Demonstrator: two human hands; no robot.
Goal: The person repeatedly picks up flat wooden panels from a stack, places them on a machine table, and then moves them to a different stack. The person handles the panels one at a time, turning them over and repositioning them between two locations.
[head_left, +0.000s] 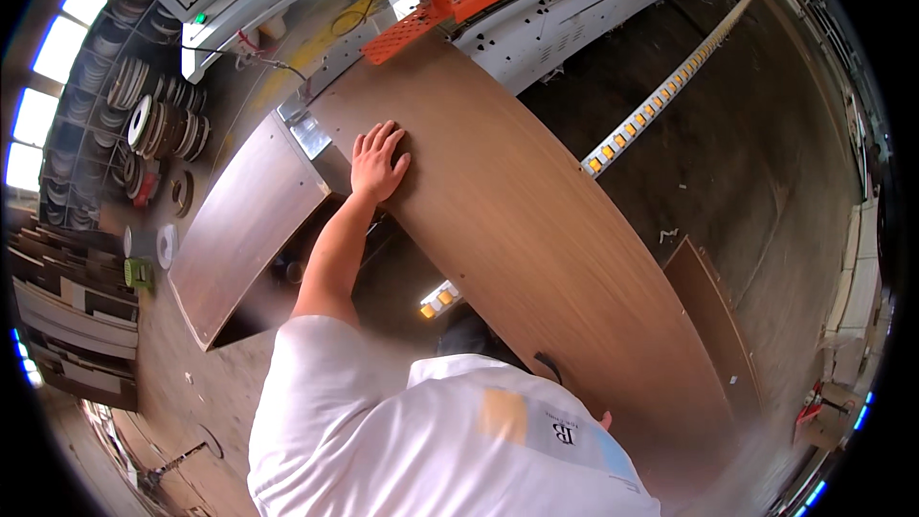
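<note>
Your left hand point(380, 163) lies palm down on the long wood-grain board point(536, 239), near its left edge and toward its far end, with the fingers extended and slightly parted; it presses on the surface and has hold of nothing. Of your right hand point(606, 419), only a fingertip or so shows at the board's near left edge, past your white shirt point(354, 421), so how far it is open, and whether it grips the board, you cannot tell from here. The board runs from the orange perforated bracket point(407, 35) on the white machine point(536, 53) down to the lower right, in front of you. A rail with yellow rollers point(661, 101) reaches out from beyond its right edge, and a short roller section point(440, 300) shows beside its left edge. Left of your left hand stand a shiny metal plate point(308, 134) and a pale brown panel point(254, 220). Another brown board point(713, 325) is to the right, lower down. Spools of banding point(158, 124) fill a rack at the far left, below the windows.
</note>
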